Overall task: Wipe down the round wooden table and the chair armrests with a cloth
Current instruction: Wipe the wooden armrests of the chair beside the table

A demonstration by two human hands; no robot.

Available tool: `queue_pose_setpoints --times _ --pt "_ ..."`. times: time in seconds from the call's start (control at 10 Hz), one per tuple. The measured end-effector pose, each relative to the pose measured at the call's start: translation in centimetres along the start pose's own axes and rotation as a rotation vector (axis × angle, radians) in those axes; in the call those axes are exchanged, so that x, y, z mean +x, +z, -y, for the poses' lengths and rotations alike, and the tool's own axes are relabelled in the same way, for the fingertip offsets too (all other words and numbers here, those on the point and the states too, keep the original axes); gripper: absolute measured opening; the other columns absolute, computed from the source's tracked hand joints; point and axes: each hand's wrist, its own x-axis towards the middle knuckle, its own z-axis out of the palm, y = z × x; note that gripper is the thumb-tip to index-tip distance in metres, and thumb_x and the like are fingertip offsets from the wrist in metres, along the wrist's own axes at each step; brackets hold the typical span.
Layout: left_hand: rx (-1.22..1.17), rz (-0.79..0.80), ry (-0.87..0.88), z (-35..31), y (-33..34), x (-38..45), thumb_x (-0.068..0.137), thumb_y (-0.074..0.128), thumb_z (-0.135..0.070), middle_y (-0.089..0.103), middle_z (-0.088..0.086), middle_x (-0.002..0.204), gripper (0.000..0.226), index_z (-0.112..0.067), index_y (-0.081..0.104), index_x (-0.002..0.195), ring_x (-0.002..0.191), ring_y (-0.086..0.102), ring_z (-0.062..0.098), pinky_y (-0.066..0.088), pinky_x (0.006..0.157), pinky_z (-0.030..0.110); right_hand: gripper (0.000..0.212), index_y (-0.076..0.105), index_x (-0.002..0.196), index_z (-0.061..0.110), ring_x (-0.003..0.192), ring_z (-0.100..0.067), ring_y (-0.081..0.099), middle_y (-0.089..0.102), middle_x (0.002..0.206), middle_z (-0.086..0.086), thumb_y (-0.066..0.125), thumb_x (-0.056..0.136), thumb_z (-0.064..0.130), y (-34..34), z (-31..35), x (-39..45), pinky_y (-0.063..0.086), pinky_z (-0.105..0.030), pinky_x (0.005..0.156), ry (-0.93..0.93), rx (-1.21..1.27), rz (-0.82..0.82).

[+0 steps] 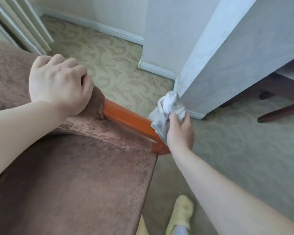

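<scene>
A brown upholstered armchair (78, 175) fills the lower left. Its orange-brown wooden armrest (126, 118) runs from the padded backrest corner down to the right. My left hand (59, 85) grips the padded top corner of the chair back, fingers curled over the fabric. My right hand (179, 131) holds a crumpled grey-white cloth (166, 109) against the front end of the armrest. The cloth covers that end of the wood. The round table is out of view.
A pale wall corner with white baseboard (159, 69) stands just beyond the armrest. Dark wooden furniture legs (278, 112) lie at the right. Patterned beige carpet (109, 61) covers the floor. My foot in a cream slipper (182, 214) is at the bottom.
</scene>
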Motion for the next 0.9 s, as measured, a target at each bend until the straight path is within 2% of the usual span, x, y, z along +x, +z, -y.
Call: queue_pose_setpoints --times 0.1,0.2,0.3,0.4,0.5,0.6,0.7,0.8,0.9 --pt "0.007 0.004 0.013 0.3 0.4 -0.2 0.095 0.033 -0.031 0.058 0.01 0.072 0.042 -0.008 0.059 0.07 0.076 0.05 0.035 0.035 0.081 0.042 0.046 0.056 0.103 0.03 0.094 -0.026 0.057 0.062 0.105 0.001 0.041 0.069 0.058 4.4 4.3 -0.7 0.043 -0.04 0.087 0.083 -0.164 0.036" --pt "-0.049 0.03 -0.007 0.6 0.9 0.1 0.095 0.032 -0.032 0.055 0.011 0.072 0.042 -0.008 0.057 0.071 0.074 0.047 0.035 0.041 0.079 0.045 0.033 0.051 0.092 0.022 0.079 -0.028 0.055 0.057 0.09 -0.006 0.05 0.072 0.048 3.3 3.2 -4.3 0.043 -0.034 0.063 -0.539 -0.15 -0.096" --pt "-0.09 0.049 -0.044 0.8 1.2 0.3 0.094 0.031 -0.033 0.049 0.007 0.07 0.04 -0.011 0.052 0.068 0.072 0.045 0.034 0.041 0.081 0.048 0.041 0.046 0.105 0.024 0.083 -0.034 0.06 0.058 0.097 -0.015 0.057 0.072 0.047 -1.3 -3.4 -2.0 0.047 -0.033 0.057 -0.85 -0.158 0.069" --pt "-0.133 0.054 -0.062 0.8 1.3 0.3 0.093 0.032 -0.033 0.038 0.0 0.069 0.033 -0.017 0.044 0.066 0.069 0.041 0.032 0.041 0.078 0.048 0.048 0.046 0.115 0.024 0.082 -0.031 0.064 0.064 0.098 -0.01 0.05 0.074 0.049 -3.1 -8.0 0.1 0.045 -0.029 0.061 -0.303 -0.054 -0.046" --pt "-0.149 0.057 -0.067 0.6 1.3 0.2 0.093 0.033 -0.033 0.034 -0.001 0.07 0.033 -0.018 0.045 0.067 0.069 0.039 0.031 0.04 0.075 0.048 0.05 0.06 0.109 0.02 0.076 -0.021 0.067 0.067 0.09 -0.001 0.054 0.083 0.062 -0.5 -8.4 0.8 0.053 -0.028 0.061 0.851 0.762 0.151" --pt "-0.164 0.082 -0.067 0.6 1.0 0.3 0.094 0.033 -0.033 0.034 -0.001 0.07 0.034 -0.016 0.048 0.069 0.073 0.04 0.032 0.042 0.077 0.049 0.049 0.062 0.109 0.012 0.1 -0.037 0.062 0.067 0.113 -0.015 0.051 0.087 0.055 0.4 -8.1 0.7 0.057 -0.051 0.073 1.109 1.066 0.258" --pt "-0.146 0.092 -0.067 0.6 1.0 0.2 0.093 0.034 -0.032 0.04 0.001 0.071 0.035 -0.012 0.052 0.07 0.076 0.042 0.033 0.042 0.081 0.05 0.043 0.06 0.122 0.008 0.106 -0.038 0.062 0.062 0.122 -0.017 0.051 0.093 0.038 -2.0 -6.8 -0.7 0.058 -0.053 0.075 1.009 1.084 0.255" --pt "-0.121 0.11 -0.062 0.4 0.8 0.4 0.092 0.032 -0.031 0.044 0.006 0.07 0.036 -0.011 0.052 0.069 0.074 0.043 0.033 0.04 0.084 0.05 0.027 0.063 0.112 0.02 0.089 -0.025 0.071 0.072 0.1 -0.004 0.057 0.087 0.028 -4.8 -3.4 -2.0 0.06 -0.045 0.073 0.627 0.83 0.177" --pt "-0.062 0.114 -0.06 0.5 0.3 0.2 0.093 0.029 -0.031 0.051 0.01 0.071 0.041 -0.009 0.056 0.071 0.074 0.046 0.034 0.04 0.083 0.048 0.032 0.057 0.113 0.036 0.108 -0.024 0.059 0.064 0.116 0.003 0.058 0.081 0.042 -2.3 3.4 -3.3 0.047 -0.05 0.095 0.037 0.098 0.246"
